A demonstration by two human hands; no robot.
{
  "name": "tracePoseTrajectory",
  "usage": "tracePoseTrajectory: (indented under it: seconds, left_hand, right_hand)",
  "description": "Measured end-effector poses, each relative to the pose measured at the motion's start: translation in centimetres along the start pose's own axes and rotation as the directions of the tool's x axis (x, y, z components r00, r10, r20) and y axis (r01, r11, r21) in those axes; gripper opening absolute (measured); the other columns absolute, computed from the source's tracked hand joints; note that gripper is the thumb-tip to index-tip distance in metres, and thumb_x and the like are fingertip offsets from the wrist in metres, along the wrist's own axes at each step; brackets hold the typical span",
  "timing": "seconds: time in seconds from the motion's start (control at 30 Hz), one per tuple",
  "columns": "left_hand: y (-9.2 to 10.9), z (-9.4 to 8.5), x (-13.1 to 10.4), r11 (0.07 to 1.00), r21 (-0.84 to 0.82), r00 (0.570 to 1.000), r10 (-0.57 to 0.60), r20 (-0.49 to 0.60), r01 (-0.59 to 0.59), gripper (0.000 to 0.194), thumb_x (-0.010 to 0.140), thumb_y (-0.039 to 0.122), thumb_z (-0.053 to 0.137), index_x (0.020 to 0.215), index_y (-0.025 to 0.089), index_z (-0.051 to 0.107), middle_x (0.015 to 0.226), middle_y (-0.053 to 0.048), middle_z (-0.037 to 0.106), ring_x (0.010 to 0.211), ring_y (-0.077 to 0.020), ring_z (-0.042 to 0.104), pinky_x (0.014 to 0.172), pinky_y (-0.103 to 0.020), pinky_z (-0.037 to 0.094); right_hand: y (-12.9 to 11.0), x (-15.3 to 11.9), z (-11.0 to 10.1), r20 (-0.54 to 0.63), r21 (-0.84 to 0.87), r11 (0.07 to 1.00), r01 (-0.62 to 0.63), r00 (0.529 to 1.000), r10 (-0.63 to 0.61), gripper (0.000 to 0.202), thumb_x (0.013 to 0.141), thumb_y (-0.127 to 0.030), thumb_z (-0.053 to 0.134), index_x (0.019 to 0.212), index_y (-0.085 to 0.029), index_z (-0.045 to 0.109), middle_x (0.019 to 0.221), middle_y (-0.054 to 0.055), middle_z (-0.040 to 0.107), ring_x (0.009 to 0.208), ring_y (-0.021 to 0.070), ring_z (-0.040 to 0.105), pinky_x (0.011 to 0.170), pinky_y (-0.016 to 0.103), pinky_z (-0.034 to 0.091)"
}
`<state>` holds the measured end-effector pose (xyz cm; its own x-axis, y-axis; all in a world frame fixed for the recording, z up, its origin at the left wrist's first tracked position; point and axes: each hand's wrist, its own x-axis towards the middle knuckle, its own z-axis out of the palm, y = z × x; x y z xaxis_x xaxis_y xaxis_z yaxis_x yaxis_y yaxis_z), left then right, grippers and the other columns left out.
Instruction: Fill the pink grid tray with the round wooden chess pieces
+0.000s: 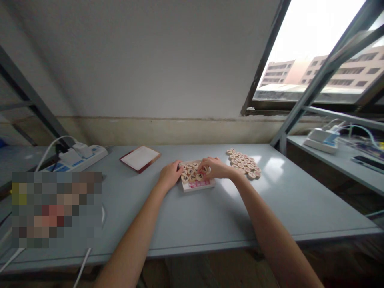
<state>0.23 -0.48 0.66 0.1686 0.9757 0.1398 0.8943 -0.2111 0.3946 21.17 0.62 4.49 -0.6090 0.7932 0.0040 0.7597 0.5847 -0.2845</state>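
A white box (199,188) stands on the grey table, with several round wooden chess pieces (185,178) with black characters lying in rows inside it. Pink marks show on the box floor along its near side. My left hand (170,175) is closed on the box's left edge. Over the right part of the box, my right hand (211,167) has its fingers bent together on a round wooden piece (199,176). To the right of the box, many more round pieces (244,164) lie side by side in a flat group on the table.
A box lid (140,158) with a red rim lies at the back left. Power strips (87,158) with plugs and cables are at the left, and another strip (322,140) is on the right-hand table near a phone (367,164). A blurred patch covers the left front.
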Motion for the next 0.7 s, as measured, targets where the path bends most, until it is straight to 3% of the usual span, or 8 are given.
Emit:
tracePoseTrajectory:
  seconds: [0.2, 0.4, 0.5, 0.6, 0.7]
  left_hand:
    - [0.1, 0.0, 0.0, 1.000, 0.012, 1.000, 0.001, 0.001, -0.001, 0.033, 0.085, 0.035, 0.036, 0.110, 0.020, 0.051, 0.097, -0.007, 0.063, 0.084, -0.0171, 0.058, 0.070, -0.024, 0.039]
    - [0.0, 0.0, -0.1, 1.000, 0.001, 1.000, 0.024, -0.009, -0.024, 0.032, 0.085, 0.035, 0.035, 0.109, 0.021, 0.051, 0.096, -0.007, 0.063, 0.084, -0.0170, 0.058, 0.070, -0.024, 0.039]
    - [0.0, 0.0, -0.1, 1.000, -0.003, 1.000, 0.020, -0.005, -0.020, 0.032, 0.085, 0.036, 0.035, 0.109, 0.022, 0.051, 0.096, -0.007, 0.063, 0.083, -0.0166, 0.058, 0.071, -0.024, 0.040]
    - [0.1, -0.2, -0.1, 1.000, -0.004, 1.000, 0.003, 0.000, -0.003, 0.032, 0.085, 0.035, 0.035, 0.109, 0.022, 0.051, 0.097, -0.006, 0.063, 0.085, -0.0167, 0.058, 0.071, -0.024, 0.040]
    - [0.3, -0.3, -0.2, 1.000, -0.003, 1.000, -0.008, 0.006, 0.008, 0.033, 0.085, 0.034, 0.035, 0.111, 0.021, 0.051, 0.098, -0.006, 0.063, 0.087, -0.0172, 0.057, 0.073, -0.024, 0.039]
  right_hand:
    - [0.0, 0.3, 1.0, -0.077, -0.022, 0.999, 0.038, 0.996, -0.039, 0.026, 0.059, -0.024, 0.066, 0.085, -0.027, 0.063, 0.096, 0.003, 0.053, 0.091, 0.0205, 0.044, 0.079, 0.032, 0.029]
    - [0.8, 0.2, 0.5, -0.105, -0.001, 0.999, 0.053, 0.993, -0.053, 0.020, 0.063, -0.031, 0.064, 0.080, -0.023, 0.058, 0.092, 0.002, 0.053, 0.090, 0.0192, 0.045, 0.076, 0.029, 0.031]
    - [2.2, -0.7, -0.7, -0.226, -0.033, 0.998, -0.059, 0.973, 0.050, 0.018, 0.072, -0.037, 0.056, 0.082, -0.022, 0.058, 0.090, 0.003, 0.056, 0.087, 0.0180, 0.048, 0.073, 0.028, 0.031]
    - [4.1, -2.3, -1.5, -0.335, -0.197, 0.880, -0.433, 0.873, 0.354, 0.017, 0.075, -0.034, 0.053, 0.083, -0.020, 0.059, 0.089, 0.007, 0.060, 0.087, 0.0212, 0.052, 0.073, 0.032, 0.032]
    - [5.4, -3.5, -1.6, -0.347, -0.301, 0.621, -0.724, 0.689, 0.636, 0.019, 0.072, -0.029, 0.055, 0.086, -0.017, 0.061, 0.090, 0.011, 0.062, 0.090, 0.0259, 0.053, 0.073, 0.036, 0.033]
